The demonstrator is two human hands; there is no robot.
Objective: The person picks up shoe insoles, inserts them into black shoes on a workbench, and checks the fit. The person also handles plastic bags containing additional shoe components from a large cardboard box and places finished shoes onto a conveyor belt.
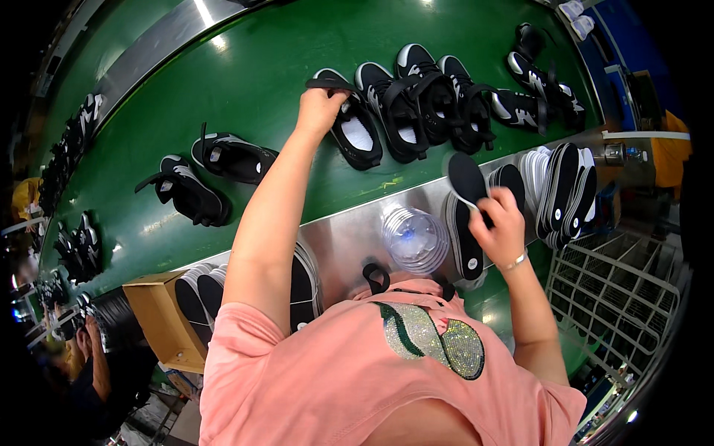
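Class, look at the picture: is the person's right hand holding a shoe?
No. The right hand holds a black insole, while the left hand is on a black shoe.

The big counter (245, 82) is green and smooth. A shiny metal strip (342, 249) runs along its near side, and a metal rail (160, 56) crosses the far left part. White light (203, 12) glints there. A gray wire rack (614, 296) stands at the right.

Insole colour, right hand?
The insole in the right hand is black with a pale edge, best seen in the head view.
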